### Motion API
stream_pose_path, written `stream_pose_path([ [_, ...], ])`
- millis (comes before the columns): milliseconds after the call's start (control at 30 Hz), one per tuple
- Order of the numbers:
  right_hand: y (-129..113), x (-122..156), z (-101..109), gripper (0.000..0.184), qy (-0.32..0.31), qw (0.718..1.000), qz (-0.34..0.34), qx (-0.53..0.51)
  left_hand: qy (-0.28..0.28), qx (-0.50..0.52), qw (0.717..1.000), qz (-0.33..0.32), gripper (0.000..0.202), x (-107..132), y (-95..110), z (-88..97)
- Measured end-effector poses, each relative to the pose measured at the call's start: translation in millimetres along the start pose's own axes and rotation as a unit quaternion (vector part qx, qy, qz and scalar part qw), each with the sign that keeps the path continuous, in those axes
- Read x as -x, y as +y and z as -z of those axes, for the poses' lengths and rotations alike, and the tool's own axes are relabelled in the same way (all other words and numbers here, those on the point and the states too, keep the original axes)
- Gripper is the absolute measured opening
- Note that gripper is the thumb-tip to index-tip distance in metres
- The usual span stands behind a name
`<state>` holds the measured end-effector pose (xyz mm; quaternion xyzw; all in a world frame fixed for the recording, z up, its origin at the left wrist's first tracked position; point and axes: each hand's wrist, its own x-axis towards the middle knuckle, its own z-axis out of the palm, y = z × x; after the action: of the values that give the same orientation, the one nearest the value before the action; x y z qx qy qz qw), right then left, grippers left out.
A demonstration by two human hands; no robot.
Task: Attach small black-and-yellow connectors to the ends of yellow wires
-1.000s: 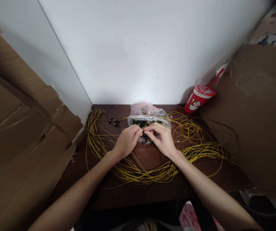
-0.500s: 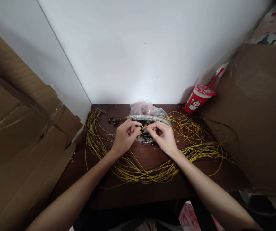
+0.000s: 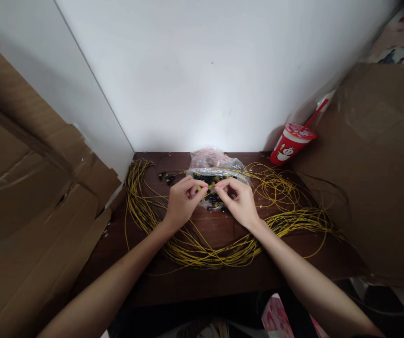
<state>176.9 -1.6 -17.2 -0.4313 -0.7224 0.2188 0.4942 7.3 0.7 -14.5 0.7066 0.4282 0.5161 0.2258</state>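
My left hand (image 3: 184, 199) and my right hand (image 3: 239, 199) meet almost tip to tip over the middle of the table, each in a pinch of thumb and forefinger. A short stretch of thin yellow wire (image 3: 211, 187) shows between the two pinches; its ends are hidden by the fingertips. Just beneath and behind them, small black and yellow parts (image 3: 216, 203) spill from a clear plastic bag (image 3: 207, 159). A long bundle of yellow and black wires (image 3: 212, 258) curves below my wrists.
Loose yellow wire loops (image 3: 281, 188) lie to the right. A few black parts (image 3: 167, 178) sit left of the bag. A red cup with a straw (image 3: 290, 145) leans at the back right. Cardboard (image 3: 29, 188) flanks the left, a cardboard box (image 3: 374, 178) the right.
My left thumb and forefinger have drawn slightly closer together at the tips. Otherwise both hands stay in nearly the same place.
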Motion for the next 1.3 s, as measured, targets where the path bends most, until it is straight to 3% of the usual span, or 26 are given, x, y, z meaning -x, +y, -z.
stream_pose_path([
  [433, -1.5, 0.2, 0.0, 0.013, -0.010, 1.000, 0.012, 0.005, 0.017, 0.005, 0.999, -0.032, 0.006, -0.1, -0.6, -2.5],
  [700, -1.8, 0.0, -0.4, 0.012, -0.026, 0.999, 0.014, -0.016, -0.009, -0.003, 1.000, -0.017, 0.010, 0.3, 3.2, -2.6],
  [1033, 10.6, -2.5, -3.9, 0.015, -0.064, 0.974, -0.099, -0.191, -0.080, 0.023, 0.996, 0.017, 0.015, -0.3, -0.5, -5.2],
  [1200, 12.3, -5.6, 1.4, 0.013, -0.049, 0.982, -0.102, -0.151, -0.090, -0.110, 0.989, -0.034, 0.014, 0.4, -1.9, -2.2],
  [1300, 14.7, -7.8, 5.4, 0.012, -0.017, 0.986, -0.107, -0.128, -0.154, -0.253, 0.943, -0.152, 0.016, -0.7, -5.3, -0.5],
])
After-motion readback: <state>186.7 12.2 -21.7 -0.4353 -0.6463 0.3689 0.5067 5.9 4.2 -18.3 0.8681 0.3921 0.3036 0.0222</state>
